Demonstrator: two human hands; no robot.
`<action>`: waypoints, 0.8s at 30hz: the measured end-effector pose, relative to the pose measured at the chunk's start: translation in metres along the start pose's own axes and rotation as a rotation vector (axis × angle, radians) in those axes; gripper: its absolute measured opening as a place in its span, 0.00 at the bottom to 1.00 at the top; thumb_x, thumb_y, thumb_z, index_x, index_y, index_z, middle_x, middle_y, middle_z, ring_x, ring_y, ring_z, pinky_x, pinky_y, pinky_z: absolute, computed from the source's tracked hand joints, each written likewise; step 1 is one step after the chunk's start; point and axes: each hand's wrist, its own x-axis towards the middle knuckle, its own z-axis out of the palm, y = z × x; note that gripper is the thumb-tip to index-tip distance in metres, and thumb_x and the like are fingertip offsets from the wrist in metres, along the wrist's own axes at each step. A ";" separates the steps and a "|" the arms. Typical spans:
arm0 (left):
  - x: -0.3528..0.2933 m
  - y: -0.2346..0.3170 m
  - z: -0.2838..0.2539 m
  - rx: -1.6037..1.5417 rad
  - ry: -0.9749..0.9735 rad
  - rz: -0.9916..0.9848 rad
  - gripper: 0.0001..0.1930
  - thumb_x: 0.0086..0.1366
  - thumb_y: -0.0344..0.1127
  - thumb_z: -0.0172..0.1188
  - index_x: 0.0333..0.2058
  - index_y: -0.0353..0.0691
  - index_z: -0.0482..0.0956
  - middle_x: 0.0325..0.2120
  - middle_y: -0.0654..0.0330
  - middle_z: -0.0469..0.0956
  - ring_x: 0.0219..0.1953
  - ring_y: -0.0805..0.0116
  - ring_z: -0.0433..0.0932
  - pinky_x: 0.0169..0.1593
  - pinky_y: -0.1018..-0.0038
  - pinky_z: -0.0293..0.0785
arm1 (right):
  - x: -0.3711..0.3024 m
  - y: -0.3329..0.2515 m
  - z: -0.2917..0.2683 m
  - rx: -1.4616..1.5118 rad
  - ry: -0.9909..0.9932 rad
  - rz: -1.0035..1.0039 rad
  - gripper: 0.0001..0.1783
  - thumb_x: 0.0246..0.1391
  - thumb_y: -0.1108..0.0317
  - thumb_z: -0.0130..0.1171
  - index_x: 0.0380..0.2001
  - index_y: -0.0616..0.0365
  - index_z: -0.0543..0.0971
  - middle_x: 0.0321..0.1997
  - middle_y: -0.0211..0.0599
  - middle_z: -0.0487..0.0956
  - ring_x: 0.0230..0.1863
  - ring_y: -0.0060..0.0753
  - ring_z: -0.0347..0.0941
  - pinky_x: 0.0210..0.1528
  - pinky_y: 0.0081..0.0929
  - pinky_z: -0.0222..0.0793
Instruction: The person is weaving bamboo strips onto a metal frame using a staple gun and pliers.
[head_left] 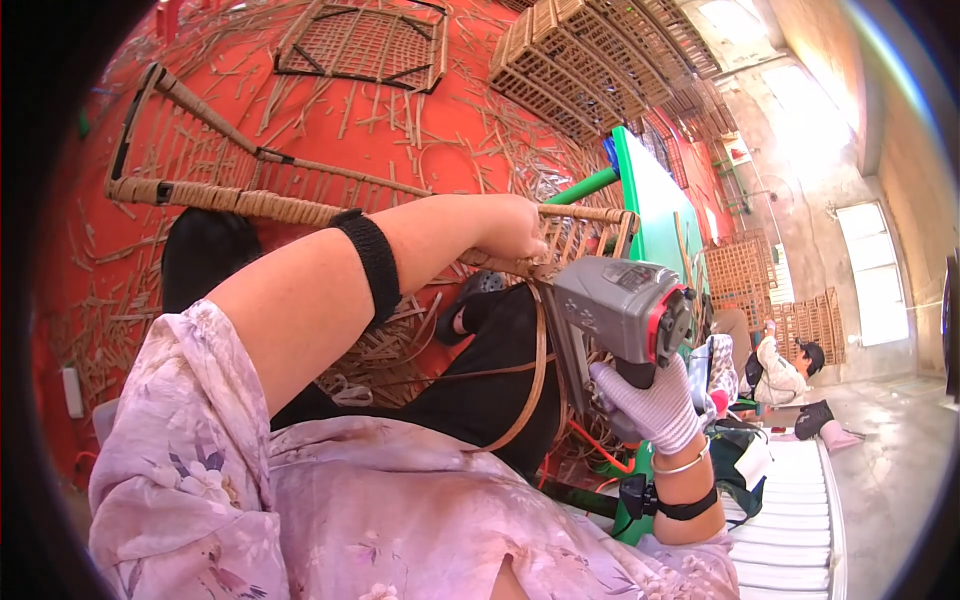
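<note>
Left hand [510,232], bare, fingers curled down onto the rim of the woven tan rattan frame [240,200] lying across the lap, pinning it steady. Right hand [655,405], white knit glove, fingers wrapped tight round the grip of the grey pneumatic staple gun [625,305], nose held against the rim just beside the left hand. Red floor [420,130] is littered with cane offcuts.

Floral lilac sleeves, white-gloved right hand [655,405]
</note>
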 end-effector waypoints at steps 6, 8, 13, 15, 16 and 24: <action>0.001 -0.009 0.003 0.007 0.000 0.042 0.25 0.65 0.51 0.52 0.25 0.31 0.81 0.22 0.44 0.77 0.30 0.46 0.77 0.39 0.57 0.71 | 0.001 -0.002 -0.006 0.025 -0.007 -0.061 0.14 0.48 0.66 0.67 0.36 0.63 0.79 0.23 0.33 0.81 0.24 0.24 0.76 0.29 0.26 0.72; 0.001 -0.008 0.005 -0.012 0.009 -0.006 0.26 0.65 0.52 0.52 0.25 0.31 0.80 0.21 0.45 0.76 0.29 0.48 0.76 0.37 0.58 0.70 | -0.006 -0.004 -0.014 0.200 0.001 0.081 0.12 0.49 0.66 0.66 0.32 0.64 0.78 0.18 0.31 0.78 0.19 0.21 0.74 0.23 0.23 0.69; -0.005 0.008 -0.009 -0.047 -0.034 -0.070 0.26 0.66 0.52 0.52 0.24 0.29 0.79 0.18 0.46 0.74 0.24 0.51 0.74 0.34 0.60 0.69 | -0.005 0.045 -0.046 0.575 0.282 0.050 0.16 0.55 0.71 0.59 0.46 0.65 0.72 0.17 0.31 0.70 0.15 0.27 0.68 0.20 0.26 0.69; -0.005 0.008 -0.009 -0.039 -0.048 -0.043 0.27 0.66 0.52 0.52 0.24 0.29 0.78 0.16 0.46 0.72 0.22 0.52 0.73 0.33 0.60 0.69 | 0.002 0.075 -0.064 0.643 0.325 0.025 0.15 0.60 0.64 0.55 0.47 0.61 0.72 0.17 0.29 0.66 0.16 0.27 0.66 0.22 0.29 0.68; -0.003 0.007 -0.008 -0.037 -0.018 0.028 0.27 0.66 0.52 0.52 0.24 0.28 0.77 0.15 0.46 0.70 0.20 0.54 0.70 0.32 0.60 0.68 | 0.005 0.090 -0.072 0.740 0.367 0.057 0.16 0.60 0.63 0.55 0.47 0.60 0.73 0.17 0.29 0.67 0.16 0.27 0.66 0.23 0.29 0.68; -0.005 -0.005 -0.002 -0.051 0.018 -0.131 0.26 0.66 0.48 0.54 0.20 0.28 0.73 0.12 0.53 0.62 0.18 0.68 0.64 0.26 0.66 0.63 | 0.054 0.242 -0.097 1.387 0.558 0.270 0.13 0.54 0.60 0.64 0.33 0.56 0.74 0.17 0.28 0.71 0.18 0.26 0.70 0.25 0.29 0.71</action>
